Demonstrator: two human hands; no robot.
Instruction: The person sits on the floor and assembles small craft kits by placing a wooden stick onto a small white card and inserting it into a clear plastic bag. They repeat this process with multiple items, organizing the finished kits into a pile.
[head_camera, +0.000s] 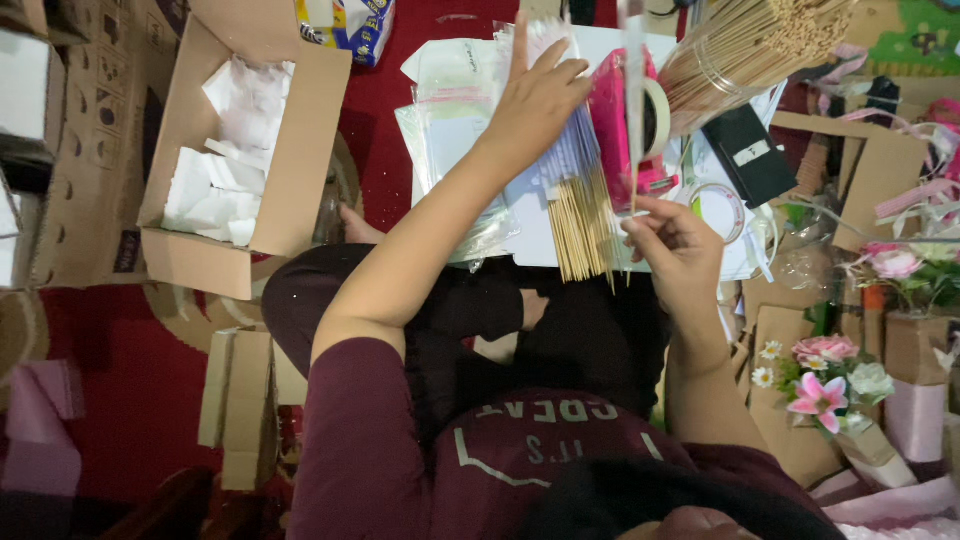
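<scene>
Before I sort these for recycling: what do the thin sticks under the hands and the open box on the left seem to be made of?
The sticks look like bare bamboo or wood: pale tan, matte, thin and straight. The open box looks like plain corrugated cardboard: brown, dull, with folded flaps. The left hand rests on clear packets, seemingly glossy plastic film.

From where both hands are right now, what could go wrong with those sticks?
1. The left hand only presses the fan of wooden sticks flat; their lower ends hang past the paper sheets, so they may slide onto the lap.
2. The right hand pinches one thin stick by its end; it could snap or snag the tape roll beside it.
3. The big stick bundle lies tilted close by and could get knocked.
</scene>
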